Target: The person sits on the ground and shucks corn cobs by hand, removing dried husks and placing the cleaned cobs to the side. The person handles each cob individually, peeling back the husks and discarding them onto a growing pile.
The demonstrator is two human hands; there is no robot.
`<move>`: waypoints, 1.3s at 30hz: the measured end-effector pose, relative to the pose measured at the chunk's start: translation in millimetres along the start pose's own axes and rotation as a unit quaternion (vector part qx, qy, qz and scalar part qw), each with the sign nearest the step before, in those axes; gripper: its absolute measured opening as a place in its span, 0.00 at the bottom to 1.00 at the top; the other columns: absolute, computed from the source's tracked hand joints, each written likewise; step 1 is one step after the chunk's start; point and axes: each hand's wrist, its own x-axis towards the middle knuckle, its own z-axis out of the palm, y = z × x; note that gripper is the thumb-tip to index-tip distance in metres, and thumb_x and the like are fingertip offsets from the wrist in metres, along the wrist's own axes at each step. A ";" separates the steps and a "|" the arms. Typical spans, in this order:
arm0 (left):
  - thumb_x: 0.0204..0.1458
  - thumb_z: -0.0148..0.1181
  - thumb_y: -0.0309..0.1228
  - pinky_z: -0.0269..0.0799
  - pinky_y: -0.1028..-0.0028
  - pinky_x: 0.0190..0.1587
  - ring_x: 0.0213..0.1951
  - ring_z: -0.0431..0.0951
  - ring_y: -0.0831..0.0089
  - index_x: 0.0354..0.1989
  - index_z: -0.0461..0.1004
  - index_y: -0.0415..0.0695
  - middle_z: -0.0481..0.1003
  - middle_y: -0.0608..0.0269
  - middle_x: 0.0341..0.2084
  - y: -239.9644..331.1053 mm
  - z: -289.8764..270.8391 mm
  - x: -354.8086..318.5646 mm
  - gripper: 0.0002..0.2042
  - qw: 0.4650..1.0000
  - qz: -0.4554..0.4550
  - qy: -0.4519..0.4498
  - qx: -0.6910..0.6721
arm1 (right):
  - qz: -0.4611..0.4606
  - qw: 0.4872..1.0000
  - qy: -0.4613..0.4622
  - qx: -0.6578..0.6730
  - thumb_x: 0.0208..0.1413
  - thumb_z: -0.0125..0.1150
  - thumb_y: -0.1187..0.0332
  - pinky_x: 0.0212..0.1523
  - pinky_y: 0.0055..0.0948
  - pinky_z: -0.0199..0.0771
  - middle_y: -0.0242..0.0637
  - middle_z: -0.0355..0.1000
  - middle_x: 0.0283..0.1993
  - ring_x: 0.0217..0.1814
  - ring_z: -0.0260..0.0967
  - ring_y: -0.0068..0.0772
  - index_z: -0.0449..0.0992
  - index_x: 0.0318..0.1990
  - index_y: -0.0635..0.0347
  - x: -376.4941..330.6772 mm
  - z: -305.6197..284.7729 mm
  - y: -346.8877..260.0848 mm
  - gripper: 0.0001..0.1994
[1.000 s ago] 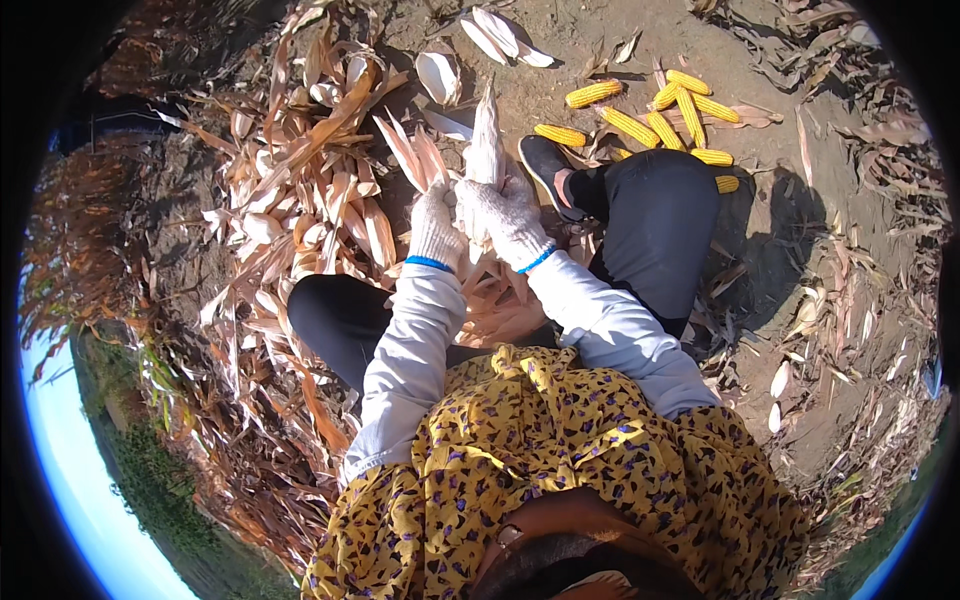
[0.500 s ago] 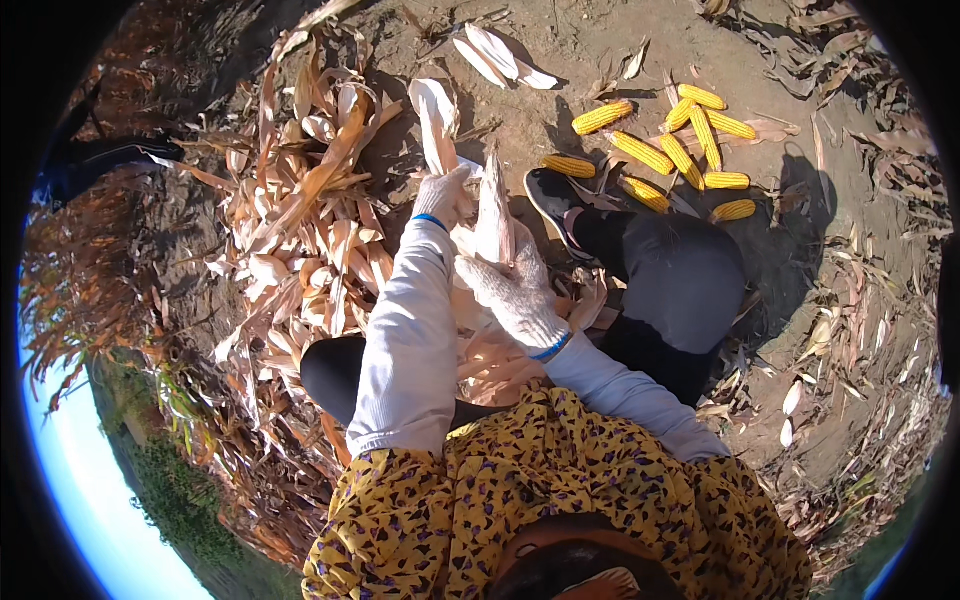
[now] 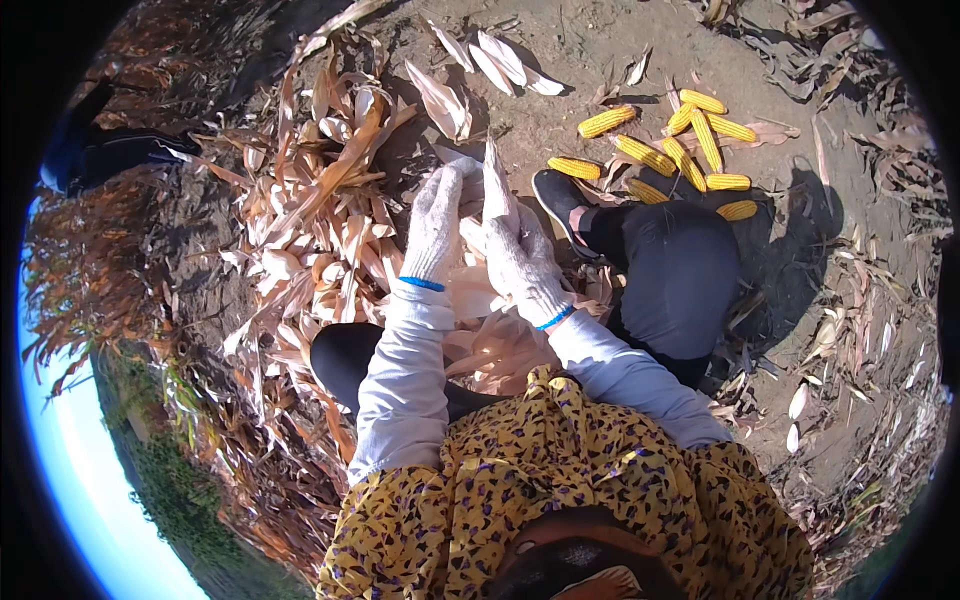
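Observation:
My right hand [image 3: 522,262], in a white knitted glove with a blue cuff edge, is closed around an ear of corn in its pale husk [image 3: 495,185], its tip pointing away from me. Just left of it, my gloved left hand [image 3: 434,225] has its fingers curled together close to the husk's upper part. What the left fingers grip is hidden in shadow. Loose pale husk leaves [image 3: 486,350] lie in my lap below the hands. Beyond the left hand, a detached husk leaf [image 3: 440,103] rests on the soil.
Several bare yellow corn cobs [image 3: 640,153] lie at the far right, beyond my shoe [image 3: 560,205]. A heap of dry husks [image 3: 325,220] spreads at left. More husk leaves [image 3: 500,62] lie on the soil ahead. A dark-clad leg [image 3: 120,155] shows at the far left edge.
The left hand has let go of a husk leaf, which now lies on the ground, and has come back beside the ear. My right hand still holds the ear, now more upright.

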 end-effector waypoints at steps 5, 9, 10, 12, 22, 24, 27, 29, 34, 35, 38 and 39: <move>0.62 0.57 0.33 0.70 0.82 0.38 0.33 0.73 0.82 0.43 0.77 0.38 0.76 0.69 0.32 26.2 1.4 -45.6 0.10 0.983 0.062 0.072 0.156 | -0.098 0.955 -0.103 -0.261 0.59 0.60 0.52 0.41 0.39 0.73 0.49 0.75 0.40 0.41 0.76 0.45 0.71 0.50 0.59 -6.2 -4.1 -7.6 0.21; 0.60 0.54 0.29 0.72 0.81 0.32 0.29 0.74 0.82 0.39 0.78 0.38 0.77 0.67 0.27 39.2 -11.5 -64.9 0.09 0.968 0.038 0.126 0.215 | -0.162 0.890 -0.149 -0.399 0.57 0.62 0.50 0.43 0.43 0.73 0.50 0.74 0.44 0.47 0.74 0.54 0.69 0.51 0.56 -8.5 -12.2 -5.2 0.23; 0.59 0.54 0.29 0.72 0.80 0.31 0.28 0.74 0.81 0.37 0.78 0.38 0.77 0.66 0.26 40.3 -19.4 -63.2 0.09 0.959 0.023 0.107 0.260 | -0.205 0.869 -0.127 -0.431 0.56 0.61 0.47 0.46 0.44 0.73 0.48 0.74 0.47 0.49 0.73 0.54 0.67 0.55 0.54 -6.2 -15.1 3.7 0.26; 0.56 0.53 0.30 0.72 0.79 0.30 0.26 0.75 0.79 0.34 0.79 0.38 0.77 0.65 0.23 49.3 -17.9 -73.0 0.10 0.939 -0.002 0.115 0.323 | -0.178 0.848 -0.149 -0.477 0.55 0.60 0.44 0.48 0.45 0.73 0.46 0.74 0.49 0.50 0.73 0.52 0.66 0.57 0.53 -7.4 -14.6 -4.0 0.29; 0.55 0.52 0.27 0.77 0.73 0.26 0.22 0.76 0.71 0.33 0.75 0.35 0.76 0.58 0.24 22.8 -24.7 -81.5 0.08 0.990 0.047 0.127 0.028 | -0.246 0.842 -0.132 -0.462 0.48 0.72 0.51 0.51 0.36 0.73 0.48 0.75 0.51 0.53 0.74 0.45 0.68 0.55 0.63 -7.7 -13.3 11.5 0.33; 0.57 0.50 0.24 0.75 0.73 0.21 0.18 0.70 0.73 0.31 0.71 0.38 0.69 0.62 0.21 13.2 -14.4 -78.9 0.05 0.962 -0.007 0.143 -0.230 | -0.222 0.922 -0.197 -0.251 0.54 0.68 0.55 0.50 0.32 0.72 0.43 0.76 0.49 0.51 0.74 0.35 0.70 0.56 0.61 -7.6 -12.0 15.9 0.27; 0.58 0.50 0.24 0.72 0.76 0.22 0.20 0.71 0.74 0.30 0.71 0.38 0.69 0.63 0.21 1.3 -14.4 -74.4 0.06 0.924 -0.044 0.148 -0.350 | -0.167 0.951 -0.189 -0.179 0.55 0.67 0.55 0.50 0.33 0.72 0.40 0.76 0.47 0.49 0.74 0.35 0.71 0.55 0.59 0.8 -18.0 34.1 0.25; 0.58 0.51 0.25 0.73 0.77 0.24 0.21 0.72 0.75 0.31 0.72 0.38 0.71 0.63 0.22 -4.4 -15.5 -85.5 0.06 0.974 0.011 0.105 -0.203 | -0.192 0.931 -0.120 -0.286 0.55 0.67 0.55 0.52 0.34 0.72 0.42 0.75 0.49 0.50 0.74 0.39 0.71 0.55 0.60 2.9 -20.3 33.9 0.25; 0.61 0.52 0.29 0.73 0.74 0.30 0.26 0.74 0.77 0.34 0.74 0.39 0.74 0.64 0.29 -21.2 12.0 -95.8 0.08 0.995 0.016 0.096 -0.018 | -0.235 0.949 -0.067 -0.198 0.67 0.50 0.63 0.51 0.31 0.72 0.40 0.74 0.46 0.48 0.72 0.32 0.72 0.53 0.64 16.2 -25.0 42.0 0.15; 0.61 0.51 0.29 0.73 0.76 0.28 0.24 0.72 0.76 0.35 0.73 0.40 0.73 0.64 0.28 -33.0 -2.2 -91.3 0.07 0.991 0.024 0.111 -0.064 | -0.309 0.891 -0.049 -0.328 0.68 0.48 0.60 0.51 0.34 0.72 0.41 0.74 0.44 0.46 0.73 0.37 0.73 0.51 0.65 19.2 -26.0 35.5 0.17; 0.60 0.53 0.26 0.72 0.78 0.22 0.21 0.69 0.74 0.34 0.70 0.40 0.69 0.65 0.23 -25.6 -31.6 -69.6 0.04 0.897 0.014 0.258 -0.359 | -0.072 0.978 -0.003 0.198 0.69 0.44 0.55 0.49 0.39 0.74 0.42 0.73 0.38 0.41 0.72 0.40 0.72 0.45 0.65 32.0 -37.4 22.1 0.19; 0.60 0.53 0.26 0.71 0.77 0.20 0.20 0.69 0.74 0.31 0.69 0.40 0.68 0.64 0.23 -31.4 -66.1 -59.4 0.05 0.869 0.038 0.308 -0.386 | -0.053 0.967 0.020 0.247 0.69 0.43 0.54 0.49 0.44 0.76 0.43 0.72 0.37 0.40 0.72 0.42 0.70 0.43 0.64 34.4 -39.7 13.2 0.19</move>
